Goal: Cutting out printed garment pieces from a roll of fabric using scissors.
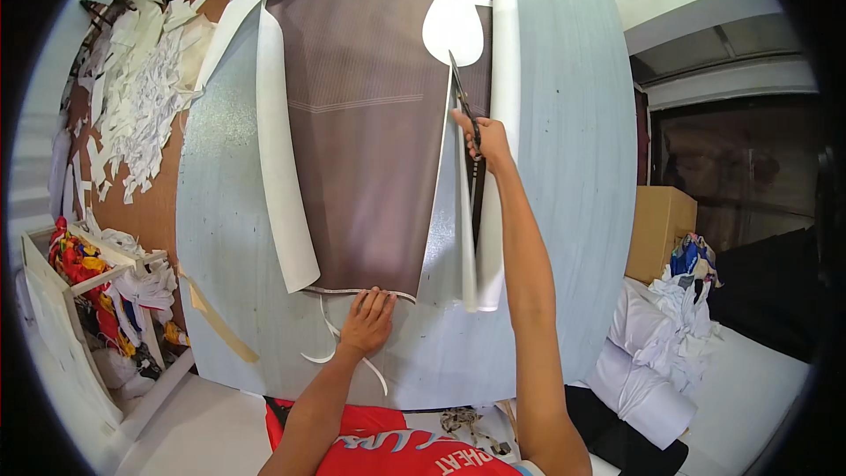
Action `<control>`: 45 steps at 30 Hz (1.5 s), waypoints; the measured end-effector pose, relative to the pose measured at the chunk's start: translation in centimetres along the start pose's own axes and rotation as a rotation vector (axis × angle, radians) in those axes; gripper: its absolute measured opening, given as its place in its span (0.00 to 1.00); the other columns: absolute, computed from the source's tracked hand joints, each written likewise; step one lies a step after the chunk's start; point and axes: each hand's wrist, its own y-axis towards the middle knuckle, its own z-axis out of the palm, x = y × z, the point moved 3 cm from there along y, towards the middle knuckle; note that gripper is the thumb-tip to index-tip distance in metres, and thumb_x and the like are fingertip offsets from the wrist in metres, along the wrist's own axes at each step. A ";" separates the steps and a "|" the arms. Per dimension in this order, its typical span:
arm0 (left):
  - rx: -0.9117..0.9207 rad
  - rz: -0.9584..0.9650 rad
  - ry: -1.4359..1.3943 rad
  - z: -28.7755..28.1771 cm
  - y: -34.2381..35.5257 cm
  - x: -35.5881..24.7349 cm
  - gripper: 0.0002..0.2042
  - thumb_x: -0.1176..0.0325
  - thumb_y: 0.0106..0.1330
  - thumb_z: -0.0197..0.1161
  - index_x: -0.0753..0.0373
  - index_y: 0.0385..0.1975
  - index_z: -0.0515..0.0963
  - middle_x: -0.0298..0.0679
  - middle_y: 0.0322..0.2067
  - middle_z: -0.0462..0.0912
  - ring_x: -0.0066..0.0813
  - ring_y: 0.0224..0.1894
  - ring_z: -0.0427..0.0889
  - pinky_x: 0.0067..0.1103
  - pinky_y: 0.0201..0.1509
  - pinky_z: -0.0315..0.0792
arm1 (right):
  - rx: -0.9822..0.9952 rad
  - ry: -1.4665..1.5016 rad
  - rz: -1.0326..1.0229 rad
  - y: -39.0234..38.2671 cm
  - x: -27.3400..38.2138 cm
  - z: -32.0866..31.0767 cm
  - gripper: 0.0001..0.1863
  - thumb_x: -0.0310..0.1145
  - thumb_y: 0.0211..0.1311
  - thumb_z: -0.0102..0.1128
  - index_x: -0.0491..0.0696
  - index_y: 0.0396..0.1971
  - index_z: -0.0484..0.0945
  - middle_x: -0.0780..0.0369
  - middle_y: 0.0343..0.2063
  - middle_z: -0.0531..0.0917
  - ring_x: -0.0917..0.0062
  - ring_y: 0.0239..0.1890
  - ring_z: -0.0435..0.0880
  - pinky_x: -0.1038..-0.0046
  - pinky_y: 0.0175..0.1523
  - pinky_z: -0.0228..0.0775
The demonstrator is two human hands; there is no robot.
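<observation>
A long brown-grey printed fabric panel [370, 150] with white borders lies spread over the table. At its near hem my left hand [367, 324] presses down with fingers flat, holding nothing. Thin white offcut strips [328, 357] curl beside that hand. My right hand [485, 139] grips black-handled scissors [464, 95] at the panel's right side, their blades pointing away from me and reaching a white rounded area [454, 28]. Below the blades a slit runs toward me between the panel and a narrow strip with a rolled white edge [470, 247]; part of the strip is behind my right forearm.
The blue-grey table [577, 123] has a curved look at the rim. Heaps of white scraps [145, 88] cover the floor at left, near a wooden frame [97, 278] of colourful cloth. At right are a cardboard box [661, 234] and white wrapped bundles [639, 388].
</observation>
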 end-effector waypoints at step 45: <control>0.047 0.006 0.039 -0.2 -0.3 -0.2 0.25 0.64 0.61 0.59 0.59 0.61 0.71 0.40 0.59 0.69 0.38 0.67 0.63 0.39 0.73 0.54 | -0.040 0.284 -0.092 12.5 7.6 6.8 0.28 0.59 0.45 0.76 0.49 0.16 0.74 0.68 0.14 0.73 0.85 0.11 0.69 0.83 0.17 0.58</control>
